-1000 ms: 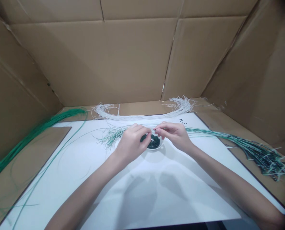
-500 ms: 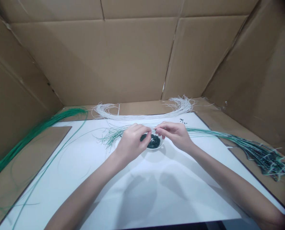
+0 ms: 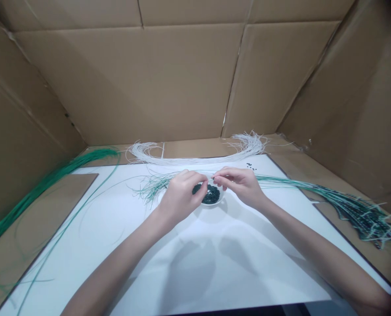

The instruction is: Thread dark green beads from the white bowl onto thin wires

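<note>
My left hand (image 3: pixel 184 191) and my right hand (image 3: pixel 239 184) face each other above a small white bowl (image 3: pixel 211 204) of dark green beads (image 3: pixel 210 196). The left thumb and forefinger are pinched on a thin thread, of which only a short bit shows in the gap between the hands. At the right fingertips sits a tiny dark bead (image 3: pixel 213 178), held between thumb and forefinger. Behind the hands runs a bundle of green threads (image 3: pixel 281 180); its loose ends fan out at the left, and its right end is strung with dark beads (image 3: pixel 363 215).
A bunch of white threads (image 3: pixel 198 161) curves along the back. Long green threads (image 3: pixel 51 180) lie at the left, with stray strands on the white board (image 3: pixel 123 263). A few loose beads (image 3: pixel 250 166) lie behind my right hand. Cardboard walls (image 3: pixel 182 83) enclose the table.
Both hands keep nearly the same place over the bowl. Only the right fingertips have shifted very slightly, and the dark bead shows a little more clearly.
</note>
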`<action>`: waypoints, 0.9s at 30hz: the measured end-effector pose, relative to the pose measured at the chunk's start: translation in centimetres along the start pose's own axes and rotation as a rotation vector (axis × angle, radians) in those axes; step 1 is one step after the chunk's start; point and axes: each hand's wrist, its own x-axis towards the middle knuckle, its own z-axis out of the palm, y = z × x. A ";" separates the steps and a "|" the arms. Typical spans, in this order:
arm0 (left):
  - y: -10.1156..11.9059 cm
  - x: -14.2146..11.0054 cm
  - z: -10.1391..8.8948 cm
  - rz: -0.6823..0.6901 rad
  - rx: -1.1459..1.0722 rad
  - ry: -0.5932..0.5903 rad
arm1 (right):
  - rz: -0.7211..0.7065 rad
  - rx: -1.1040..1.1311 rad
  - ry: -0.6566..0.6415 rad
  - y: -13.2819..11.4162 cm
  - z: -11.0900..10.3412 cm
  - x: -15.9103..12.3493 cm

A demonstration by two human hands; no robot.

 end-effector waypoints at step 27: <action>-0.1 0.0 0.0 0.069 0.008 -0.039 | -0.048 -0.148 -0.029 -0.3 -0.1 0.0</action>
